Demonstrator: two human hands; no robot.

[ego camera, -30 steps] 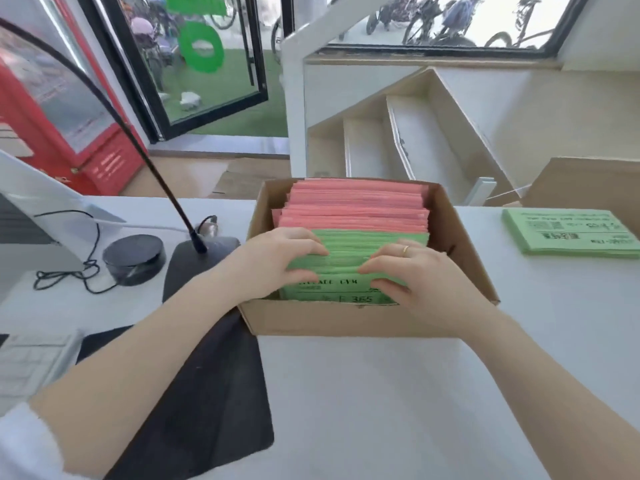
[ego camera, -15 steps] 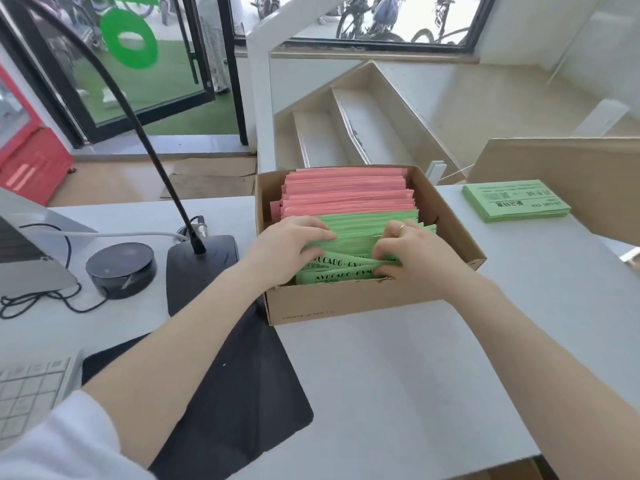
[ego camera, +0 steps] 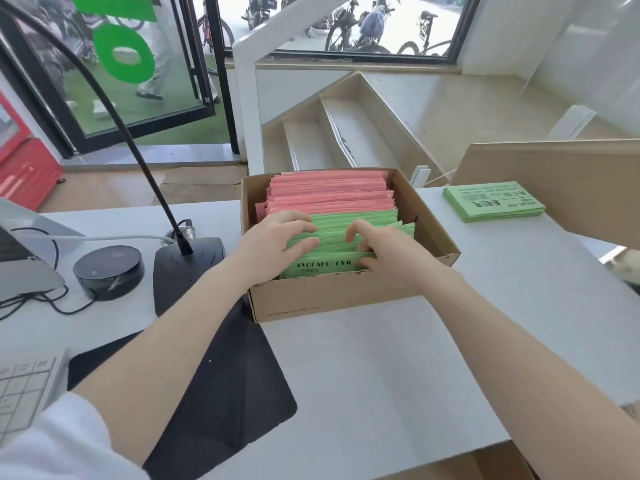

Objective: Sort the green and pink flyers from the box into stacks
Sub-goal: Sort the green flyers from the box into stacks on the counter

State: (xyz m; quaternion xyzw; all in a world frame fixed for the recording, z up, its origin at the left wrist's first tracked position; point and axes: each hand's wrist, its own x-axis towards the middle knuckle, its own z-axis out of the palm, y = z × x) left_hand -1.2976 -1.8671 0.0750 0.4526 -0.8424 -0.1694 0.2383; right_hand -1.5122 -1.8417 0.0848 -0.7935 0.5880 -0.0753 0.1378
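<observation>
An open cardboard box (ego camera: 349,296) stands on the white desk. Pink flyers (ego camera: 329,195) fill its far half and green flyers (ego camera: 332,237) its near half, all standing on edge. My left hand (ego camera: 277,239) grips the left side of the green bundle, fingers curled over the top edges. My right hand (ego camera: 384,251) grips its right side, fingertips dug in between sheets. A flat stack of green flyers (ego camera: 493,205) lies on the desk to the right of the box.
A gooseneck microphone on a black base (ego camera: 188,268) and a round black puck (ego camera: 109,271) sit left of the box. A black mat (ego camera: 221,393) and a keyboard (ego camera: 20,389) lie near left. A cardboard sheet (ego camera: 568,181) leans at the right.
Both hands stay in the box on the green flyers; the fingers have shifted a little and spread the sheets. The camera has moved slightly.
</observation>
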